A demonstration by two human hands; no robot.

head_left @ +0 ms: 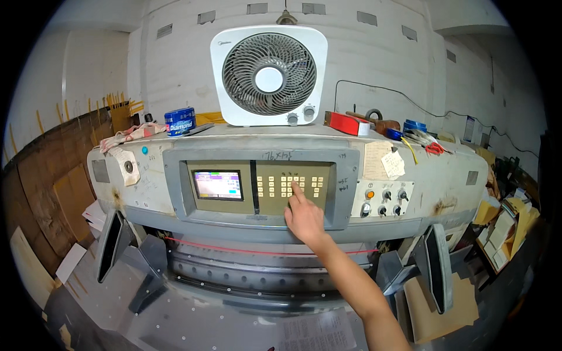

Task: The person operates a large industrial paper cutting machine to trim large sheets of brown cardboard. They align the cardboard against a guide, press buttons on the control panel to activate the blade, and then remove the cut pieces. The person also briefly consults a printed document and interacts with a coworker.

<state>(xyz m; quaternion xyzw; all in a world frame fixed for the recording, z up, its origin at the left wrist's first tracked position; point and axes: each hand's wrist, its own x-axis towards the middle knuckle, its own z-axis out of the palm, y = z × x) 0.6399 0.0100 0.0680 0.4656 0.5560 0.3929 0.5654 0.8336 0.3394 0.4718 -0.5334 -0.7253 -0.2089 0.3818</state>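
My right hand reaches up from the lower right to the control panel of a large grey machine. Its index finger is stretched out onto the keypad, touching the small pale keys, while the other fingers are partly curled and hold nothing. Left of the keypad, a lit screen with coloured bars is set in the same recessed panel. Past the hand, to the right, a white switch plate carries an orange button and several black knobs. My left hand is out of the picture.
On top of the machine stand a white box fan, a blue tin, a red box and loose tools. Below the panel, a red line crosses the opening above the metal table. Black-faced side guards flank it. Stacked papers lie at right.
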